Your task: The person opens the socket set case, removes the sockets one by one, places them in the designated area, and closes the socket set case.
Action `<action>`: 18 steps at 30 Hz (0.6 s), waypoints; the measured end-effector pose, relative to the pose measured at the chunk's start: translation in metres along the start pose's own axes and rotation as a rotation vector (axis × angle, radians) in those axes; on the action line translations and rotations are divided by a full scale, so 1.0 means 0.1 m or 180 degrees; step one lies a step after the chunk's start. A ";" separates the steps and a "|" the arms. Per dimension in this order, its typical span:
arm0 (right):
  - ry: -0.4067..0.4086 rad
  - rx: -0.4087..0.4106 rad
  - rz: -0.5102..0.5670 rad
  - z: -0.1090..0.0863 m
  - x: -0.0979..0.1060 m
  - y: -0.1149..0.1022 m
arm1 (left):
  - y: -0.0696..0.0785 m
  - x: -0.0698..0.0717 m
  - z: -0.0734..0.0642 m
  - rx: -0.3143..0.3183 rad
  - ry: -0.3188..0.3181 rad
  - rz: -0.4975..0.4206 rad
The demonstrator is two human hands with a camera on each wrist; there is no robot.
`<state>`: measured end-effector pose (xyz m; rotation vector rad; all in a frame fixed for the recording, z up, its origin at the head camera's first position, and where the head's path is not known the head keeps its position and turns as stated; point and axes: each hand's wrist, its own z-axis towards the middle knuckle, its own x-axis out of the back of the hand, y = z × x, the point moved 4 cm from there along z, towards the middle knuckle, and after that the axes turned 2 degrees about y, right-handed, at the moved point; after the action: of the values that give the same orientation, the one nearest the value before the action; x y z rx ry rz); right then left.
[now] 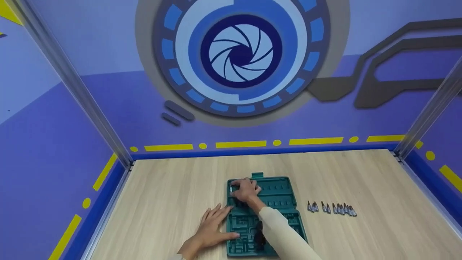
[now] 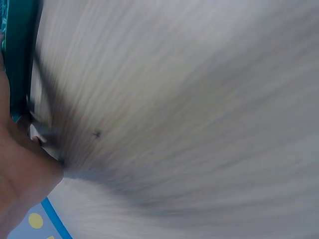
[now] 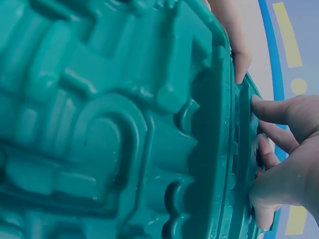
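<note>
A green plastic tool case (image 1: 243,231) lies unfolded on the table, its moulded slots facing up. My right hand (image 1: 246,189) is over the far-left corner of the lid half (image 1: 276,193). Between its thumb and forefinger it pinches a small silver bit (image 1: 231,189), lying at the lid's left edge. In the right wrist view the fingers (image 3: 271,112) reach down to the lid, and the bit cannot be made out. My left hand (image 1: 213,229) lies spread against the case's left side, fingers straight, with the thumb over the near half's rim.
Several small metal bits (image 1: 344,209) with dark tips stand in a loose row on the wooden table (image 1: 382,187), right of the case. A latch tab (image 1: 257,175) sticks out at the lid's far edge. Printed panels (image 1: 108,97) enclose the table behind and at both sides.
</note>
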<state>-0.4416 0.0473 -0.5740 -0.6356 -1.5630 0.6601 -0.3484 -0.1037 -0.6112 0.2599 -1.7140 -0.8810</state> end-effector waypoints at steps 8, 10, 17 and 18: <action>0.0116 0.0225 0.0263 -0.02 -0.10 -0.05 | -0.03 0.06 -0.08 0.0059 0.0091 0.0049; 0.0223 0.0252 0.0257 -0.02 -0.10 -0.01 | -0.04 0.04 -0.08 0.0034 0.0089 0.0048; 0.0743 0.0402 0.0396 -0.04 -0.05 0.13 | -0.02 -0.03 0.00 -0.0023 0.0054 0.0012; 0.0748 0.0387 0.0450 -0.04 -0.04 0.14 | -0.01 -0.04 0.01 -0.0010 0.0044 0.0008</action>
<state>-0.4374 0.0544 -0.5866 -0.7100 -1.2594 0.7519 -0.3482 -0.1022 -0.6151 0.2612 -1.6996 -0.8780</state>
